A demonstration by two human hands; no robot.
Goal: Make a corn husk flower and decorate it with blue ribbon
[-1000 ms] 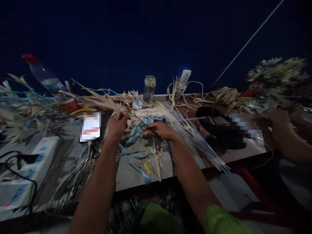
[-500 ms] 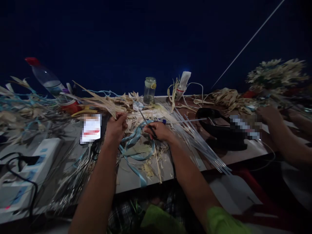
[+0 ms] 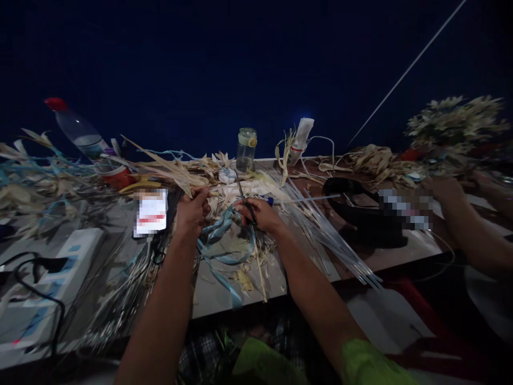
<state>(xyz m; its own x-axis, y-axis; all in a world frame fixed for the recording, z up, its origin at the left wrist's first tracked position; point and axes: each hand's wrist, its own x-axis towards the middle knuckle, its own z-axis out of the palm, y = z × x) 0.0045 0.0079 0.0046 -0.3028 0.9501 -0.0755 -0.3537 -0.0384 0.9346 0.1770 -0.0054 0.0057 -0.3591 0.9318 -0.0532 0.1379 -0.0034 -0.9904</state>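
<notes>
My left hand (image 3: 194, 209) is closed around the lower end of dry pale husk strips (image 3: 172, 172), which fan out up and to the left. In my right hand (image 3: 256, 213) is a pair of scissors (image 3: 240, 187), gripped at the handles with the blades pointing up, away from me. Light blue ribbon (image 3: 225, 256) loops on the table between and below my hands. Pale husk scraps (image 3: 260, 187) lie just behind the hands.
A phone (image 3: 151, 213) and power strip (image 3: 68, 272) lie left. Behind stand a jar (image 3: 246, 149) and leaning bottle (image 3: 80, 131). Clear rods (image 3: 332, 235) and a black object (image 3: 360, 214) lie right, near another person's arm (image 3: 460, 224).
The scissor blades have swung from pointing up-left to more nearly upright. My hands have stayed in nearly the same place.
</notes>
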